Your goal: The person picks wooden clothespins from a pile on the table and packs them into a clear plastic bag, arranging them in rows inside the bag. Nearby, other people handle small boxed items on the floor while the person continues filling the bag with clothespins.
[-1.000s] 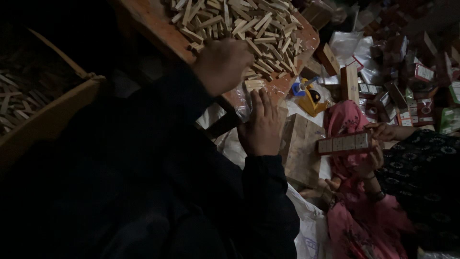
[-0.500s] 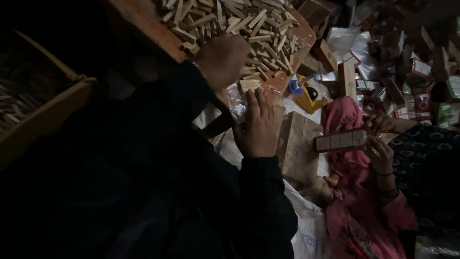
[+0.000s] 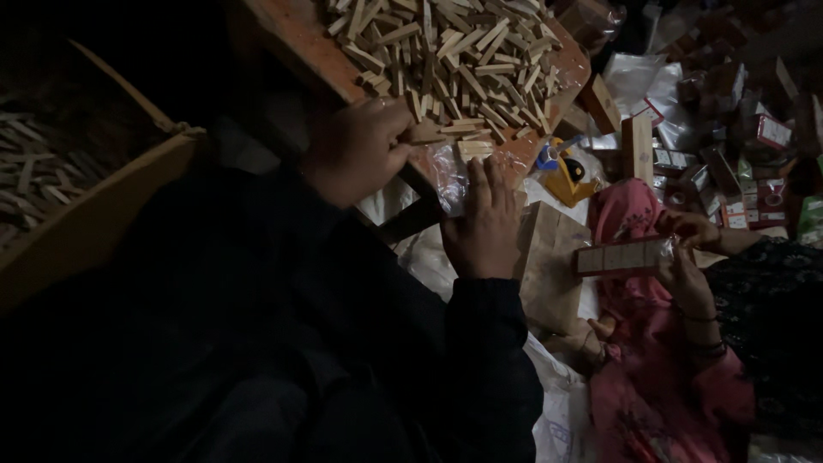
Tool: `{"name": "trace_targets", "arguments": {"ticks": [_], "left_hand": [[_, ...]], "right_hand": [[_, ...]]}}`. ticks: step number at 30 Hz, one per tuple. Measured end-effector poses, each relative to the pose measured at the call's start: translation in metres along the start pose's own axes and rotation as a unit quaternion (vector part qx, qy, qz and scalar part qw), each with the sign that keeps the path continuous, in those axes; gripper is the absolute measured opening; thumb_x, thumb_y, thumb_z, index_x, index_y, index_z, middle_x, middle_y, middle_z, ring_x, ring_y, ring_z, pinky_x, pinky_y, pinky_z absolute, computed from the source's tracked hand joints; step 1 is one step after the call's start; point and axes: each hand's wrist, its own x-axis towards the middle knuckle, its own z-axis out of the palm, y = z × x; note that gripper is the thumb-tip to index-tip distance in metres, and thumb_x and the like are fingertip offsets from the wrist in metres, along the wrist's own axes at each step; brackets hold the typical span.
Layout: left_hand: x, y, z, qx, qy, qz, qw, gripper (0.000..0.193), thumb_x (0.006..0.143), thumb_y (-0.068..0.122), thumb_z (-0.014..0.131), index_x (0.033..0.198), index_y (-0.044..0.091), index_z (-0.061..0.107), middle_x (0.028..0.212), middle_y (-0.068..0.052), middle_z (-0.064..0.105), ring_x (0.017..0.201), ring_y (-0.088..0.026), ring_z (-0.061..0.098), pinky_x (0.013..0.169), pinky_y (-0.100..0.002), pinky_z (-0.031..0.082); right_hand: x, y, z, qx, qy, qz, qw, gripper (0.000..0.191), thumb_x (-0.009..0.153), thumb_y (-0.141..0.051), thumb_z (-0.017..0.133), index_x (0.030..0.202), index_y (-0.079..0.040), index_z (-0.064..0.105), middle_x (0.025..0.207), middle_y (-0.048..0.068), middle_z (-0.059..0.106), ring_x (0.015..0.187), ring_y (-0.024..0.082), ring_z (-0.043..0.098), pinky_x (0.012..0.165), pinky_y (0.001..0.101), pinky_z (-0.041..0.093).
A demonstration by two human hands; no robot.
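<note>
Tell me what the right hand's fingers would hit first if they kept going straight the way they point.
Probably the small wooden block just beyond the right hand, then the pile of wooden sticks; depth is unclear.

Dim packing workshop: wooden tray (image 3: 300, 43) heaped with small wooden sticks (image 3: 446, 60), piled small cartons (image 3: 737, 129), clear plastic bags (image 3: 639, 77), yellow tape dispenser (image 3: 566, 176), co-worker's hand (image 3: 686, 279) holding a filled packet (image 3: 621, 255).

You are looking at raw, matt wooden sticks (image 3: 446, 60) lying on a smooth reddish wooden worktop (image 3: 300, 51); your right hand (image 3: 484, 227) is pressing glossy, crinkled clear plastic wrap (image 3: 447, 171); beside it, dull brown cardboard (image 3: 549, 266) is showing; a co-worker's pink cloth (image 3: 634, 214) is looking soft and matt.
</note>
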Motion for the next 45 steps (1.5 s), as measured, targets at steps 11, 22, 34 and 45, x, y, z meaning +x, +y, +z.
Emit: {"name": "trace_targets", "arguments": {"ticks": [11, 22, 34, 45], "left_hand": [[-0.019, 0.01, -0.008, 0.038, 0.001, 0.044, 0.998, 0.018, 0.094, 0.014, 0.068, 0.11, 0.009, 0.072, 0.092, -0.015, 0.066, 0.087, -0.03, 0.068, 0.063, -0.042, 0.059], [-0.024, 0.033, -0.001, 0.048, -0.061, 0.045, 0.996, 0.019, 0.087, 0.011, 0.072, 0.105, 0.005, 0.073, 0.104, -0.015, 0.069, 0.098, -0.032, 0.069, 0.079, -0.044, 0.059], [-0.011, 0.056, 0.027, 0.046, -0.134, 0.074, 0.987, 0.014, 0.086, 0.006, 0.064, 0.096, 0.002, 0.071, 0.105, -0.019, 0.065, 0.099, -0.038, 0.063, 0.082, -0.05, 0.055], [-0.009, 0.051, 0.048, -0.001, -0.166, 0.069, 0.984, 0.012, 0.088, 0.006, 0.064, 0.096, 0.004, 0.072, 0.105, -0.013, 0.067, 0.106, -0.031, 0.064, 0.113, -0.056, 0.034]], "right_hand": [[0.0, -0.003, -0.001, 0.011, 0.003, -0.012, 1.0, 0.083, 0.079, -0.019, 0.079, 0.153, -0.01, 0.043, 0.158, 0.02, 0.044, 0.146, 0.039, 0.041, 0.121, 0.0507, 0.03], [0.0, -0.004, -0.002, 0.003, -0.001, -0.006, 1.0, 0.079, 0.086, -0.03, 0.08, 0.154, -0.011, 0.043, 0.159, 0.018, 0.043, 0.147, 0.037, 0.041, 0.122, 0.0507, 0.029], [0.0, -0.001, -0.004, 0.015, 0.002, -0.012, 1.0, 0.077, 0.086, -0.031, 0.079, 0.152, -0.013, 0.045, 0.157, 0.016, 0.045, 0.145, 0.035, 0.043, 0.12, 0.0527, 0.029], [0.003, 0.0, -0.005, 0.026, -0.019, 0.001, 0.999, 0.075, 0.085, -0.03, 0.079, 0.152, -0.013, 0.047, 0.159, 0.015, 0.045, 0.146, 0.033, 0.043, 0.119, 0.0511, 0.031]]}}
